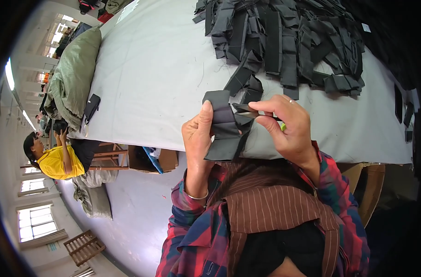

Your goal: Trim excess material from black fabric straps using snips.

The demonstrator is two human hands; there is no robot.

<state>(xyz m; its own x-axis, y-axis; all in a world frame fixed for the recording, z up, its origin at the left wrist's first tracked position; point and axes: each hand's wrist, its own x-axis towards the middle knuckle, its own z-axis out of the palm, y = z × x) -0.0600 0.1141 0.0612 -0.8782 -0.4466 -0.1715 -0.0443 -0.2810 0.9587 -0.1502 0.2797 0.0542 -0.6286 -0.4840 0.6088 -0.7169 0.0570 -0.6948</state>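
Observation:
My left hand (196, 137) is closed on a dark grey fabric strip (223, 121), its thumb pressed on the front face. The strip is creased into flat panels and hangs a little past the table's near edge. Thread snips (245, 111) with short metal blades are pinched between the thumb and fingers of my right hand (291, 127). A bit of green shows by that palm. The blade tips lie against the strip's right side, and I cannot tell whether they touch thread. More strip trails from my hands toward a heap of similar dark strips (289, 44).
Pale cloth covers the wide table (146, 78). A green sack (76, 76) and a black pouch (92, 107) lie at its left side. Below its near edge stands a cardboard box (168, 160). A person in yellow (58, 161) is at the far left, holding a dark object.

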